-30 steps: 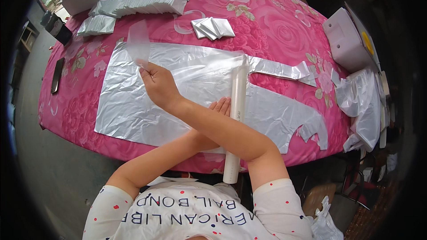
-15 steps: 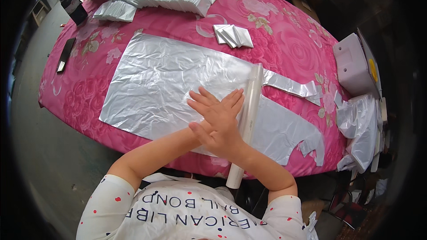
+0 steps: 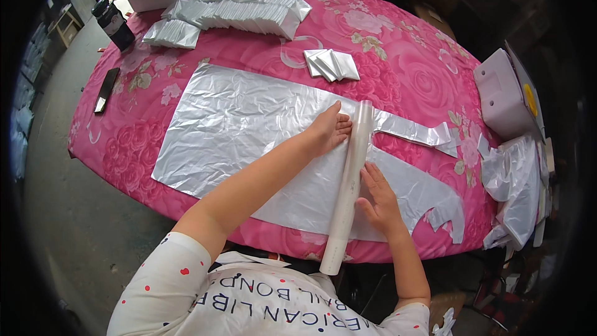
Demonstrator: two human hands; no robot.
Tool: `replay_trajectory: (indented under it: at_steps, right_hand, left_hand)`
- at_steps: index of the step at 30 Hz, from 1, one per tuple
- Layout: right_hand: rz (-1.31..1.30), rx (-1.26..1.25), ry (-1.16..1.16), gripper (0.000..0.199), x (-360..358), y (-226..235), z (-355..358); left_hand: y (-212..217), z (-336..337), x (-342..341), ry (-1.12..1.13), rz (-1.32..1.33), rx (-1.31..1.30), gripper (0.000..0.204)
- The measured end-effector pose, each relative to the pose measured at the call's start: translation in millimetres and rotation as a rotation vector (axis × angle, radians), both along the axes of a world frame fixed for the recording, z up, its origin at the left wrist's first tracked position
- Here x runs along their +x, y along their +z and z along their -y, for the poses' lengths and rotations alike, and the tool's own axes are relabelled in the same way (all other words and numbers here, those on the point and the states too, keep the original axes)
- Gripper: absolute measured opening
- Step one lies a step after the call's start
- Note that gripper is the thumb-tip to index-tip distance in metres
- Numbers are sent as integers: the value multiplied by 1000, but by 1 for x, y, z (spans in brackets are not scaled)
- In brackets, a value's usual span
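A long roll of clear plastic film (image 3: pixel 349 182) lies across a flat translucent plastic sheet (image 3: pixel 236 126) on the pink flowered table (image 3: pixel 398 37). My left hand (image 3: pixel 329 129) rests flat on the sheet, its fingertips against the roll's far end. On the right side of the roll, my right hand (image 3: pixel 377 191) lies with fingers spread and touching its middle. Past the roll, a cut shape of the same plastic with straps (image 3: pixel 415 132) extends to the right.
A row of folded plastic pieces (image 3: pixel 244 15) and a small fan of folded ones (image 3: pixel 331 65) lie at the far side. A dark bottle (image 3: pixel 114 23) and a phone (image 3: pixel 106 89) sit at the left. A white box (image 3: pixel 501 94) and crumpled plastic scraps (image 3: pixel 517 188) are at the right.
My hands, stacked together on the sheet left of the roll before, have parted. The left one now sits at the roll's far end and the right one on its right side.
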State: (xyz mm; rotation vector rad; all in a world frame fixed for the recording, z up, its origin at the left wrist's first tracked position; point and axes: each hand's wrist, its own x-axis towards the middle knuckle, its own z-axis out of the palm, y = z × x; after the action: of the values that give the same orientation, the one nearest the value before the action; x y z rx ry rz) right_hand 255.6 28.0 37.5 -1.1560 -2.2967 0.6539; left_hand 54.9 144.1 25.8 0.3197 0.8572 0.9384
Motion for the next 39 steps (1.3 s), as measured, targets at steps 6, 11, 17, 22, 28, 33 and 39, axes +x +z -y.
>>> replay_trajectory:
  at_steps: [6,11,17,22,28,33,39]
  right_hand:
    - [168,111,220,60,-57,-5,-23]
    - [34,148,711,58,-189,7,-29]
    - [-334,-46,798,39,-241,26,-32]
    - [-8,272,709,45,-257,0,-61]
    - [134,339,805,51,-345,-8,-63]
    - [42,210,467,43,-420,-14,-49]
    - [-356,109,-55,69,-430,-36,-26]
  left_hand:
    - [19,31,-75,78,-234,206,59]
    - [21,76,-176,214,-335,290,66]
    - [20,183,-290,462,-512,274,67]
    - [8,276,-322,488,-622,237,65]
    - [6,308,-291,474,-781,315,55]
    - [20,291,-258,187,-1736,463,66]
    - [20,283,-263,196,-1654,205,84]
